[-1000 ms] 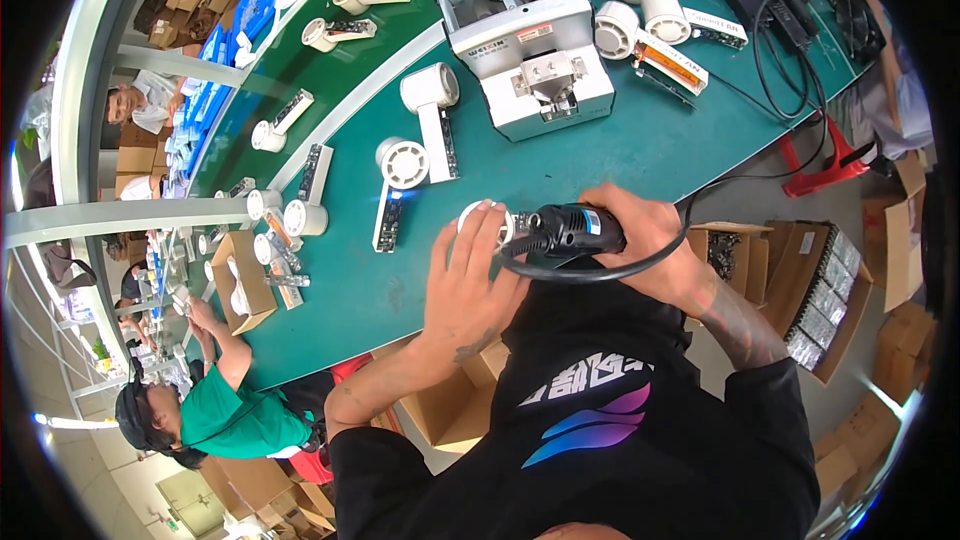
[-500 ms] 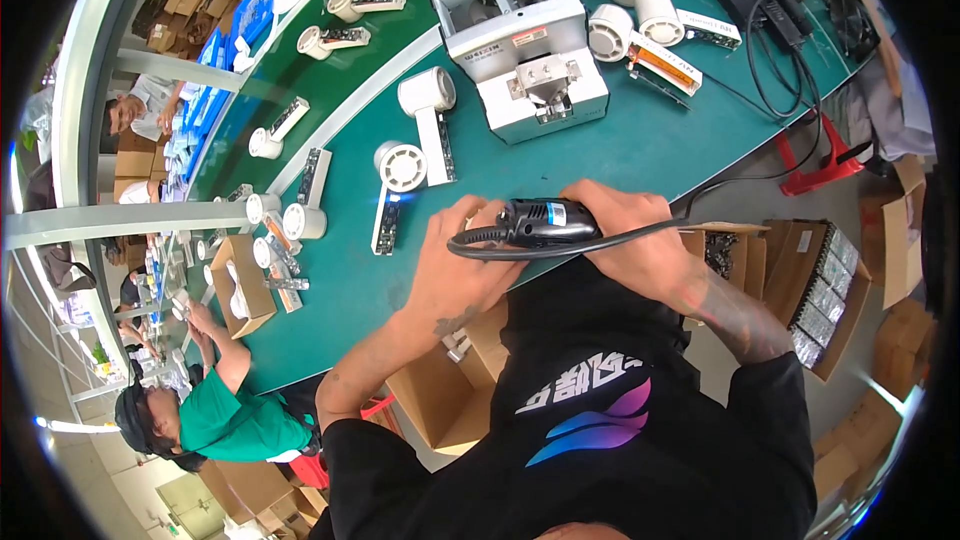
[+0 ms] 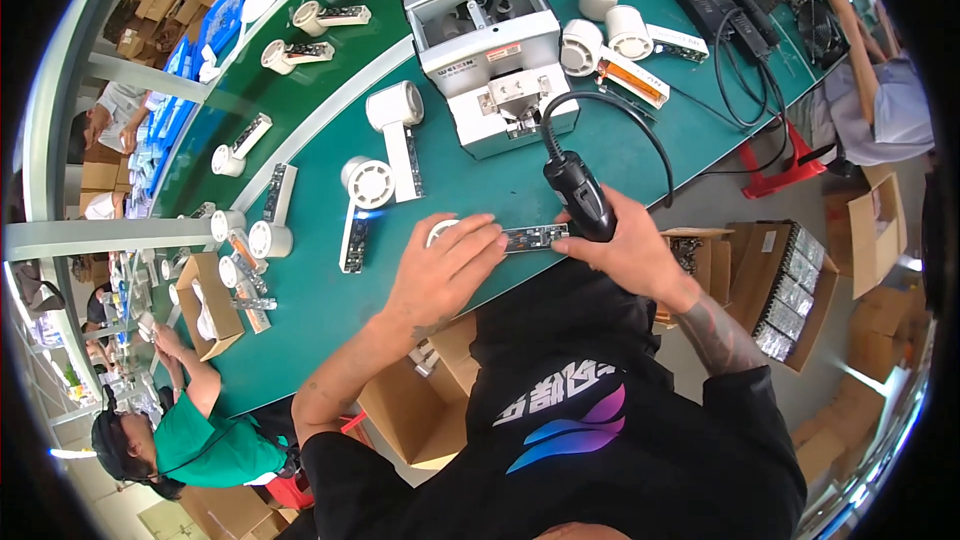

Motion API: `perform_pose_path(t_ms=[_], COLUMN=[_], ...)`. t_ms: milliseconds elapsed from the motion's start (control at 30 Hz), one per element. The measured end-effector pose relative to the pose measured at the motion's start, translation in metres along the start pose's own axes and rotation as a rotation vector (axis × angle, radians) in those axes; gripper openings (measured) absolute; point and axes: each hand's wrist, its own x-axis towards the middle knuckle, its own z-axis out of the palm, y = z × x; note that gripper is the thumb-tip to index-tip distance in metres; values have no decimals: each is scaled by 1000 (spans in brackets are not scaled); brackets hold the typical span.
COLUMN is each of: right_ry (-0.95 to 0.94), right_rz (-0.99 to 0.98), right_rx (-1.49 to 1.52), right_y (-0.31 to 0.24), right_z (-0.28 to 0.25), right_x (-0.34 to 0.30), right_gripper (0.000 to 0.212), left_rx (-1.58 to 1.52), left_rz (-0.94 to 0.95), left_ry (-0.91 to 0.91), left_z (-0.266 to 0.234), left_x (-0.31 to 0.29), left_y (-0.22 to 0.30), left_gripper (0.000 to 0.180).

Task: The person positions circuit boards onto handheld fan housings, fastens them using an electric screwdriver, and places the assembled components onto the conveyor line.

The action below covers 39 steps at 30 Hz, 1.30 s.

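Note:
My right hand (image 3: 635,252) is closed around a corded black electric screwdriver (image 3: 580,195), cord end up; its tip is hidden behind the fingers. Those fingertips also touch the end of a circuit board (image 3: 535,238). The board belongs to a white round-headed unit (image 3: 438,232) lying near the table's front edge. Fingers of my left hand (image 3: 445,265) lie over this unit and hold it, covering most of its head. Just beyond my hands stands a grey and white bench machine (image 3: 485,50).
Similar white units (image 3: 370,180) lie left of the machine, others (image 3: 628,32) right of it. A black power box (image 3: 712,10) with cables sits back right. An open carton (image 3: 420,410) stands below the edge. One co-worker (image 3: 215,430) sits left; another's arm (image 3: 860,60) shows far right.
The screwdriver has swung from lying sideways to cord-up in my right hand, its cable now arching above. The unit's circuit board has come into sight between my hands. The view has shifted slightly.

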Motion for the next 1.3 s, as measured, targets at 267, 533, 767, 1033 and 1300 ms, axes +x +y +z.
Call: perform_pose_path(t_ms=[267, 533, 767, 1033, 1300], right_ry=[21, 539, 217, 180, 177], right_rz=[138, 18, -746, -912, -750], right_rx=[-56, 1020, 648, 178, 275], right_y=[-3, -79, -123, -154, -131], right_z=[4, -32, -13, 19, 28], right_x=[-1, 6, 55, 118, 110], right_gripper=[40, 48, 59, 49, 55], left_rx=[35, 60, 100, 167, 156], left_rz=[17, 113, 98, -105, -121], left_ry=[-86, -54, -28, -68, -61], left_z=[1, 4, 13, -1, 2], left_x=[12, 14, 7, 12, 5], left_y=[1, -7, -3, -10, -14], left_gripper=[36, 35, 39, 50, 47])
